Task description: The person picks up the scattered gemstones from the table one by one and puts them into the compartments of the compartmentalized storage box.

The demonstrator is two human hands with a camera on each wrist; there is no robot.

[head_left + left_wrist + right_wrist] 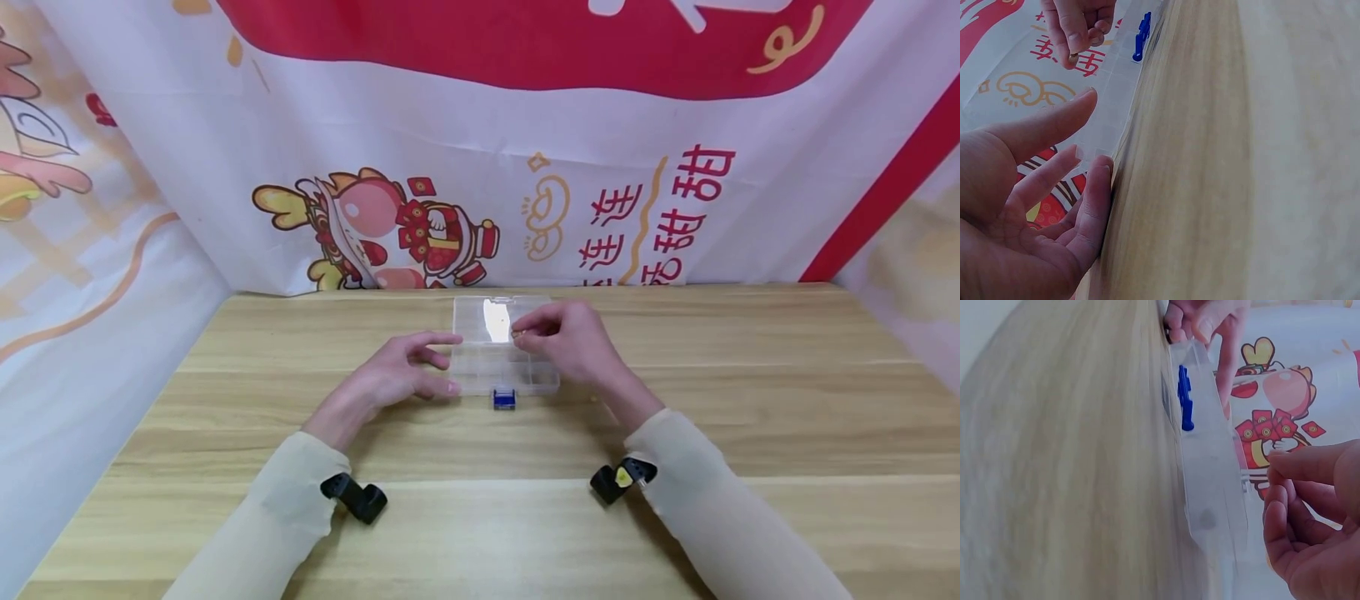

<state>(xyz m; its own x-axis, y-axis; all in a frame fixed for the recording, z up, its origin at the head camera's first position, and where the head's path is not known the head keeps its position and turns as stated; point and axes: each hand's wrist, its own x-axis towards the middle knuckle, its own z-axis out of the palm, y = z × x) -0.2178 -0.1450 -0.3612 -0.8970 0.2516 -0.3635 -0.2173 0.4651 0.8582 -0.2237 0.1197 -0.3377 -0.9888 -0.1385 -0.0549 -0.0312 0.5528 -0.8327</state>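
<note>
A clear plastic compartment box (504,367) lies on the wooden table with its transparent lid (476,319) raised toward the back. On its front edge is a blue latch (504,400). My left hand (401,367) is at the box's left end, thumb and fingers fairly straight and spread, touching its side. Over the right part of the box, my right hand (566,337) pinches a tiny gold-brown piece (1073,58) between thumb and forefinger. Its exact kind is too small to tell. In the right wrist view, the fingertips hide most of it.
A white cloth (465,125) with red and gold cartoon print hangs behind the wooden table (465,525). A tiny yellowish speck (594,398) lies on the table right of the box. Each sleeve carries a black wrist camera.
</note>
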